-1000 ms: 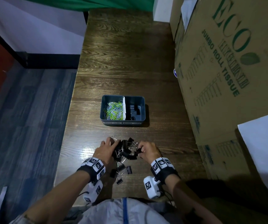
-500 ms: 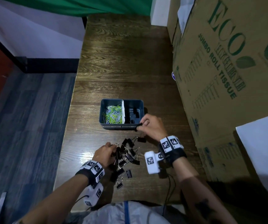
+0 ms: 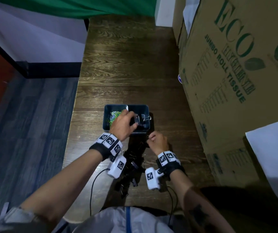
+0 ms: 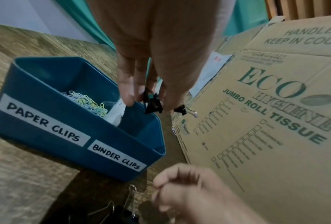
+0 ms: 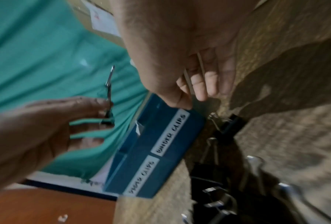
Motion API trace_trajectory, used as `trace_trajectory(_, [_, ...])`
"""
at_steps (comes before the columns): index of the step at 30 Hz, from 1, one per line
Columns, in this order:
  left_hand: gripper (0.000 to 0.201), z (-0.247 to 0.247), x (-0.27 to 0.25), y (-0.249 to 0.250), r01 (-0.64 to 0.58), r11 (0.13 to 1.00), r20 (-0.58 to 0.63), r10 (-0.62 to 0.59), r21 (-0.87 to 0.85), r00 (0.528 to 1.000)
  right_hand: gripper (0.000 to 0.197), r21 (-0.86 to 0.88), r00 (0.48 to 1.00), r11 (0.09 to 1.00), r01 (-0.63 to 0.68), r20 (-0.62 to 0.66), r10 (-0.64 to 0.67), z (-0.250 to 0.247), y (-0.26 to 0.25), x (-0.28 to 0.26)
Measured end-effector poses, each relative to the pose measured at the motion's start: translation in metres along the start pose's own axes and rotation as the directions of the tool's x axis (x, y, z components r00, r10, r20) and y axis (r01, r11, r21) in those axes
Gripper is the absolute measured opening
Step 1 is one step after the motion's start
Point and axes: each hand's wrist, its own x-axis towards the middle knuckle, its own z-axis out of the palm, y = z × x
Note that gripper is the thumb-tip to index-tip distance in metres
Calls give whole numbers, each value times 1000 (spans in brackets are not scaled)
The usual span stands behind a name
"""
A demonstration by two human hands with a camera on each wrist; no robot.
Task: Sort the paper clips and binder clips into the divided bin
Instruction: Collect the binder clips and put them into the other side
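The blue divided bin (image 3: 107, 118) holds coloured paper clips (image 3: 113, 116) in its left half, behind a white divider (image 4: 115, 112). My left hand (image 3: 134, 122) hovers over the right half, labelled BINDER CLIPS, pinching a black binder clip (image 4: 153, 103); a second clip (image 4: 181, 109) hangs by its fingertips. Just in front of the bin's right corner, my right hand (image 3: 150, 138) is curled, pinching the thin wire handle of a binder clip (image 5: 200, 63); that clip's body is hidden. A pile of black binder clips (image 3: 131, 167) lies on the table between my wrists.
A large cardboard box (image 3: 235, 73) printed ECO JUMBO ROLL TISSUE walls off the table's right side. The dark wooden table (image 3: 126, 64) runs on beyond the bin; its left edge drops to the floor (image 3: 25, 132). Wrist-camera cables hang near the table's front edge.
My left hand has risen from the pile and moved forward over the bin with clips. My right hand has drawn back from the bin to the table in front of it.
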Motion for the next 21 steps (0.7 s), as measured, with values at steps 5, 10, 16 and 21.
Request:
trace_trajectory(5, [25, 4, -11, -15, -64, 990, 54, 57, 127, 997, 50, -210, 965, 964, 163, 238, -111, 20, 17, -8])
trace_trajectory(10, [19, 23, -74, -51, -63, 969, 242, 3, 240, 970, 84, -348, 906, 895, 279, 404, -125, 32, 24, -13])
trace_trajectory(16, [121, 67, -137, -82, 95, 901, 503, -321, 423, 803, 107, -427, 822, 778, 460, 537, -191, 49, 27, -19])
trace_trajectory(21, [145, 95, -154, -74, -35, 847, 548, -312, 531, 777, 145, -500, 731, 641, 583, 667, -145, 57, 30, -34])
